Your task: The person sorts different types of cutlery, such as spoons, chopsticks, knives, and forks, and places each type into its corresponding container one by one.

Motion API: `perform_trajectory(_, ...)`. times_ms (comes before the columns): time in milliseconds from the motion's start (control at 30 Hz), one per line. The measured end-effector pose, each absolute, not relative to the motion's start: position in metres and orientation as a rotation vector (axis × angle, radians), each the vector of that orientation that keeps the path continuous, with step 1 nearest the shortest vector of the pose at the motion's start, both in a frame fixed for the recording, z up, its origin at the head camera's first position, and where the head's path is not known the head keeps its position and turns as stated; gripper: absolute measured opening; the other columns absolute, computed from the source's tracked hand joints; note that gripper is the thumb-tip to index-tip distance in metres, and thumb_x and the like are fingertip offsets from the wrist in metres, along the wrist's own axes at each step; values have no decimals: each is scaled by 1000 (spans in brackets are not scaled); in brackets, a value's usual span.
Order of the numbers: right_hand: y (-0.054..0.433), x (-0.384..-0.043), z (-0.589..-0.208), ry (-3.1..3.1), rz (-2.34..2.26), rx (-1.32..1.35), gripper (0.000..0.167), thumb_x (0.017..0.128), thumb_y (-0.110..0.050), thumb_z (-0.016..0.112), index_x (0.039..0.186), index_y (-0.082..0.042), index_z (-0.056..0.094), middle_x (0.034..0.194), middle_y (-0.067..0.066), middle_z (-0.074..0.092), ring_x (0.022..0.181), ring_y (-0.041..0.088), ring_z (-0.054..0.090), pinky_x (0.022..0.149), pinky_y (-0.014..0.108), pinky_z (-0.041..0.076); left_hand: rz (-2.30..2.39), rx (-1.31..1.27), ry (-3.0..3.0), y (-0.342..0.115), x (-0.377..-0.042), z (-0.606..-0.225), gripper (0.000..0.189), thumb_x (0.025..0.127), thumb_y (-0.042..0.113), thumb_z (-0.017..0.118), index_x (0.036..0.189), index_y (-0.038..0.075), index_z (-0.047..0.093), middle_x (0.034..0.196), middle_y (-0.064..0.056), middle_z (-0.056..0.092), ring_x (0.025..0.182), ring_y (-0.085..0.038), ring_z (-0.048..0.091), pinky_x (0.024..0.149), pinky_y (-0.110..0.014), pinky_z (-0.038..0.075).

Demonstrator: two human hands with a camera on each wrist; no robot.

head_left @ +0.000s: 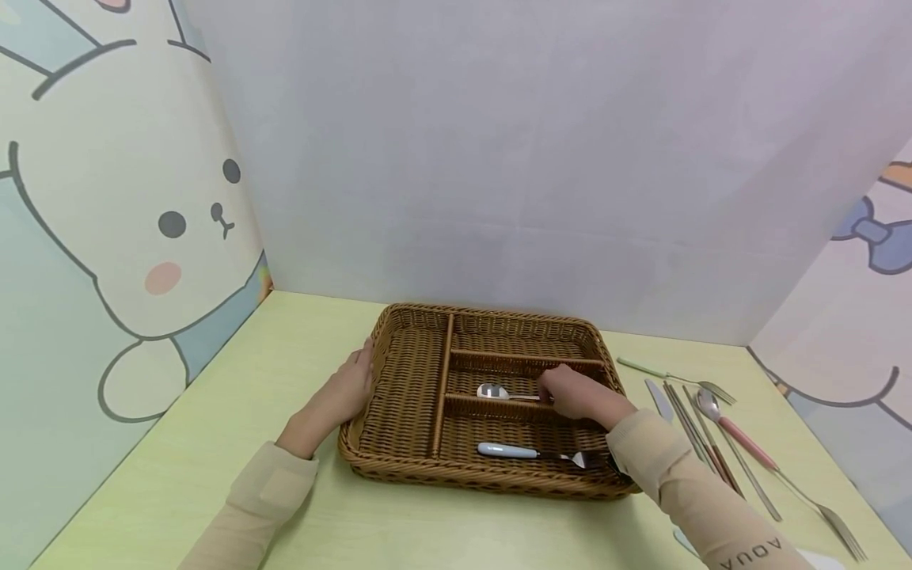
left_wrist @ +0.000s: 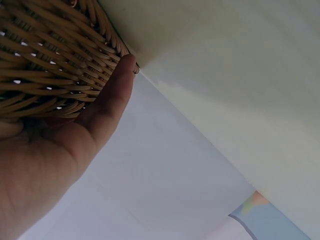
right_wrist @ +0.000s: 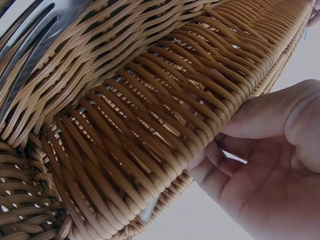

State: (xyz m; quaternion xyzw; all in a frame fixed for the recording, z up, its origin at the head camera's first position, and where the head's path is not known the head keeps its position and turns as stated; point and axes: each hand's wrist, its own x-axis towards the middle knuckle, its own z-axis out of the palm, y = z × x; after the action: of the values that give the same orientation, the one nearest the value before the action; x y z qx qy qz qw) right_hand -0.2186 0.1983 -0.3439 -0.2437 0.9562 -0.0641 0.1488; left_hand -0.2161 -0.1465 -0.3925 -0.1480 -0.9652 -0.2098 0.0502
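Observation:
A brown wicker cutlery tray [head_left: 399, 467] with several compartments lies on the table. My left hand [head_left: 354, 384] rests on the tray's left outer side; in the left wrist view a straight finger [left_wrist: 112, 100] lies along the weave. My right hand [head_left: 570, 392] reaches into a middle compartment with curled fingers and holds the handle end of a metal spoon [head_left: 492, 391], whose bowl points left. In the right wrist view its thumb [right_wrist: 270, 112] is by a woven edge, and the spoon is hidden. A fork with a pale blue handle [head_left: 507, 450] lies in the front compartment.
Right of the tray lie a green-handled fork [head_left: 641, 366], a knife [head_left: 659, 400], chopsticks [head_left: 687, 427], a spoon [head_left: 708, 404] beside a pink handle [head_left: 748, 443], and another fork [head_left: 841, 529]. A pale wall [head_left: 499, 158] stands behind, with rabbit-printed panels at both sides.

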Motion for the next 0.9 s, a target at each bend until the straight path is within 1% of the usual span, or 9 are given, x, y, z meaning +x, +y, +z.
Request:
perform_trajectory(100,198,-220,-344,2692,-184,-686,29,82,18,46,83,-2,66,77,8,60,66,16,50,59,32,43,-640,-449,-2943,-146,-216,-392,49,99,8,28,140,-16,14,129,-38,38,115,-48,46,88,-52,47)
perform_trajectory(167,198,-220,-344,2676,-173,-684,29,83,18,46,88,-2,67,87,11,64,79,23,59,69,36,50,-641,-448,-2945,-146,-216,-391,49,99,8,28,139,-16,14,130,-38,37,115,-48,45,88,-52,47)
perform_trajectory(200,198,-220,-344,2667,-168,-685,29,83,17,46,91,-1,67,91,12,64,84,26,61,73,38,52,-643,-447,-2948,-146,-216,-391,49,99,8,28,140,-15,14,130,-38,37,116,-48,45,88,-52,47)
perform_trajectory(333,198,-218,-344,2641,-167,-686,28,84,16,46,97,1,66,99,17,64,94,33,61,81,43,52,-644,-447,-2950,-146,-215,-390,49,99,8,28,140,-15,13,130,-38,37,116,-48,45,88,-52,46)
perform_trajectory(600,199,-218,-344,2628,-171,-687,30,84,16,46,104,3,64,105,19,63,99,34,60,83,43,52,-654,-430,-2966,-146,-215,-390,50,99,9,28,140,-14,13,131,-37,36,117,-48,44,89,-53,46)
perform_trajectory(700,200,-219,-345,2640,-169,-708,34,83,18,45,106,2,64,107,18,63,100,33,60,82,41,52,-655,-432,-2968,-146,-215,-390,49,99,9,27,140,-14,13,132,-37,36,117,-48,44,89,-52,46)
perform_trajectory(800,201,-221,-344,2666,-179,-736,37,82,19,44,107,1,63,106,17,63,97,32,61,81,41,52,-654,-436,-2971,-146,-215,-390,49,99,8,27,140,-15,12,132,-37,35,118,-48,43,89,-51,46)
perform_trajectory(900,204,-222,-344,2702,-194,-749,33,83,16,47,107,1,63,104,16,64,94,30,62,79,41,53,-652,-434,-2975,-146,-215,-390,49,99,8,26,140,-15,12,132,-37,35,119,-47,42,90,-51,46)
